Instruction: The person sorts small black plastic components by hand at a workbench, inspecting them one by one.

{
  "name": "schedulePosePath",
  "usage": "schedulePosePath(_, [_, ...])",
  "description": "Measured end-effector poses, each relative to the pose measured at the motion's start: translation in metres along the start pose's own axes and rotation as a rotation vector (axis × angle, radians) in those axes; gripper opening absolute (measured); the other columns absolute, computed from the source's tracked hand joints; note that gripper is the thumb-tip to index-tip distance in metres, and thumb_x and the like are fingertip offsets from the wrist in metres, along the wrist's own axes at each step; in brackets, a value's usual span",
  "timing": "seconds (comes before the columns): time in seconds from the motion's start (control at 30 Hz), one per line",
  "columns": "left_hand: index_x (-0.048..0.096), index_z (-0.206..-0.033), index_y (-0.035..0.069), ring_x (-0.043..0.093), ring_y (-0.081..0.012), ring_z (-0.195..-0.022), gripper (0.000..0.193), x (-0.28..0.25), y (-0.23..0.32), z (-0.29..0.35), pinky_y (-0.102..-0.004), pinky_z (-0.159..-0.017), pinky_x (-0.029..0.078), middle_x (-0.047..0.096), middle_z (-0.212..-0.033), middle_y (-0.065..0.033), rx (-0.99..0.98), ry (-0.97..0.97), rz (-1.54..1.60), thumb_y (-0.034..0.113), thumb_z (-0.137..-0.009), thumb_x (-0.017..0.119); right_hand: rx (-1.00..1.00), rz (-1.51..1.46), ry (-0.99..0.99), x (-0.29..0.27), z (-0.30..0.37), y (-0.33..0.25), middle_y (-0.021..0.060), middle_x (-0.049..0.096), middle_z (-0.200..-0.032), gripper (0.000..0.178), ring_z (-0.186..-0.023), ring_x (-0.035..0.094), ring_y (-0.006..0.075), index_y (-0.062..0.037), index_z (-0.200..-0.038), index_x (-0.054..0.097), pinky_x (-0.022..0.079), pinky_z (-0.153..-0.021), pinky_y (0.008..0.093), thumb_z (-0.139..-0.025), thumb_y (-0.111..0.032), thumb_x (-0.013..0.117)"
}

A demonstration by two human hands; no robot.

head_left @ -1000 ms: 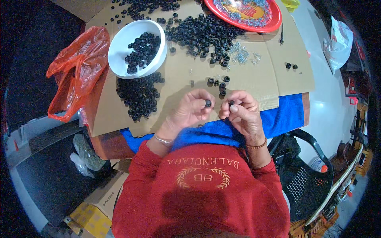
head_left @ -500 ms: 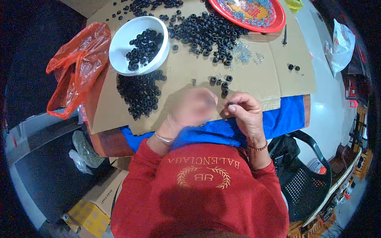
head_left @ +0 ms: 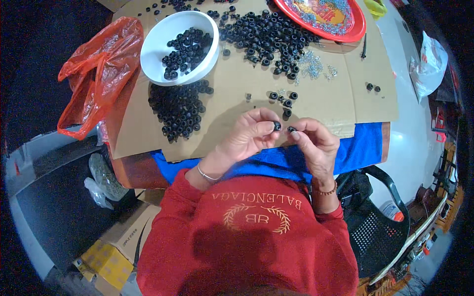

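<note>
My left hand [head_left: 247,135] pinches a round black plastic piece [head_left: 277,126] between thumb and fingertips, its hollow end showing. Close beside it, my right hand [head_left: 318,143] grips a smaller black part [head_left: 292,129] between thumb and forefinger. The two pieces are a short gap apart, held above the near edge of the cardboard sheet [head_left: 227,93]. Just beyond my fingers lie several loose black pieces [head_left: 287,103]. Left of my left hand spreads a heap of black parts [head_left: 177,111], beside a white bowl [head_left: 155,47] that holds more of them.
A large pile of black pieces [head_left: 269,37] covers the far middle, with small clear bits [head_left: 312,64] beside it. A red plate [head_left: 361,27] of clear bits stands at far right. An orange plastic bag [head_left: 106,64] lies left; a blue cloth [head_left: 368,143] hangs along the near edge.
My left hand, blurred before, has turned and now shows the black piece at its fingertips, nearer my right hand. My right hand keeps its pinch. The whole view has shifted slightly.
</note>
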State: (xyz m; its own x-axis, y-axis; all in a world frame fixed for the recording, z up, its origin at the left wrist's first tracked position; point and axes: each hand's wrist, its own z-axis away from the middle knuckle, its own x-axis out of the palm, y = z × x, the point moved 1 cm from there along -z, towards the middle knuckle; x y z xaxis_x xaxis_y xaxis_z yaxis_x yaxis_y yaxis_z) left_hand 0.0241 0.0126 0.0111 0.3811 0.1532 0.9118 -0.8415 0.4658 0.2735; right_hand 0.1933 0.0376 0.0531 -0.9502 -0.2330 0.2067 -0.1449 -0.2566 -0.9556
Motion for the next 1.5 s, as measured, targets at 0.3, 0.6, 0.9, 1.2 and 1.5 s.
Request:
schedulePosePath(0.3, [0.056,-0.101,0.005,0.062,-0.0135,-0.07,0.021,0.0,-0.006,0.0,-0.0254,-0.059,0.051,0.063,-0.094,-0.0088,0.052,-0.065,-0.038,0.009,-0.081,0.062,-0.544,0.525,-0.104,0.007,-0.003,-0.015,0.0116,0.06,-0.076,0.014,-0.066,0.057,0.0196,0.0028,-0.081,0.059,0.043,-0.059,0.0264,-0.069,0.008,0.063])
schedulePosePath(0.6, [0.057,-0.097,0.002,0.061,-0.0144,-0.069,0.017,0.004,-0.006,0.002,-0.0252,-0.056,0.052,0.061,-0.081,-0.007,0.06,0.035,-0.064,0.005,-0.081,0.062,-0.641,0.666,-0.111,0.008,-0.003,-0.011,0.011,0.061,-0.075,0.016,-0.063,0.057,0.0193,0.0024,-0.081,0.059,0.044,-0.056,0.0261,-0.068,0.009,0.065])
schedulePosePath(0.9, [0.057,-0.096,0.002,0.06,-0.0143,-0.065,0.016,0.003,-0.005,0.0,-0.0252,-0.056,0.051,0.061,-0.078,-0.0069,0.09,0.065,-0.155,0.004,-0.081,0.062,-0.668,0.717,-0.08,0.009,-0.006,-0.01,0.0085,0.06,-0.073,0.017,-0.06,0.056,0.0175,0.0001,-0.08,0.06,0.043,-0.053,0.026,-0.067,0.008,0.066])
schedulePosePath(1.2, [0.055,-0.098,-0.001,0.059,-0.0142,-0.062,0.021,0.01,0.005,0.007,-0.0249,-0.054,0.05,0.06,-0.081,-0.0089,0.001,0.066,-0.277,-0.001,-0.078,0.062,-0.269,0.494,-0.3,0.002,-0.011,-0.017,0.0059,0.056,-0.071,0.016,-0.062,0.051,0.015,-0.0015,-0.081,0.06,0.041,-0.056,0.0257,-0.067,-0.001,0.068])
schedulePosePath(1.5, [0.053,-0.098,-0.001,0.058,-0.0144,-0.061,0.03,-0.008,-0.005,0.006,-0.0232,-0.052,0.048,0.06,-0.083,-0.0109,-0.147,-0.133,-0.274,0.007,-0.072,0.067,-0.38,0.538,-0.663,0.002,-0.021,-0.031,0.0063,0.055,-0.071,0.023,-0.065,0.049,0.0196,-0.0031,-0.086,0.063,0.038,-0.057,0.0317,-0.066,-0.012,0.07])
